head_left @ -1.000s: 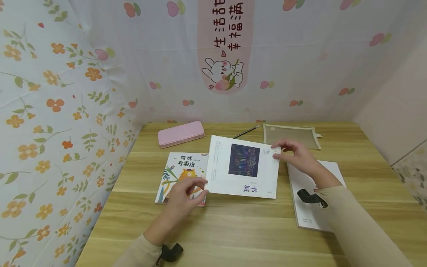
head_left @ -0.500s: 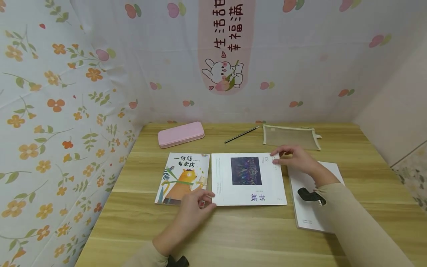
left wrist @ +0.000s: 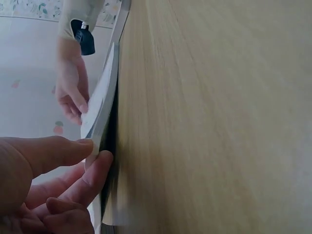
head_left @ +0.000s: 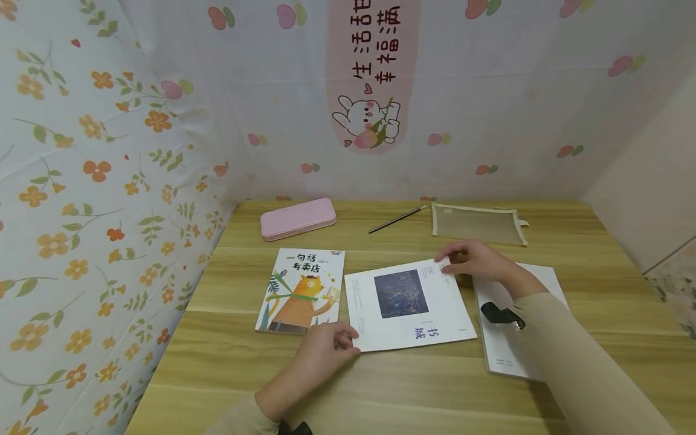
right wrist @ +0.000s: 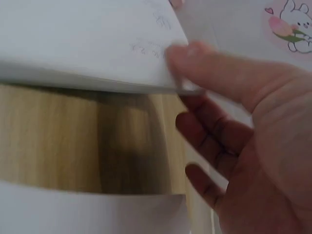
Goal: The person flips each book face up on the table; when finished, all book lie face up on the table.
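A white magazine (head_left: 409,305) with a dark square picture and purple lettering lies slanted in the head view, its cover turned sideways. My left hand (head_left: 326,349) pinches its lower left corner between thumb and fingers. At the upper right corner, my right hand (head_left: 478,264) grips it, thumb on top. The right wrist view shows this magazine (right wrist: 87,44) raised over the wood, with a shadow beneath. Seen edge-on in the left wrist view, the magazine (left wrist: 108,92) bends slightly, a dark gap under it. Just left is a picture book (head_left: 300,290) with an orange bear.
A thick white book (head_left: 505,338) lies at the right, partly beneath my right forearm. Toward the back of the wooden table (head_left: 408,393) are a pink pencil case (head_left: 298,219), a dark pencil (head_left: 397,220) and a mesh zip pouch (head_left: 478,225). Patterned cloth hangs behind.
The magazine has come down and nearer to me, uncovering the picture book and the pencil, and has turned anticlockwise over the last half second. Both hands keep hold; the left has moved down and right.
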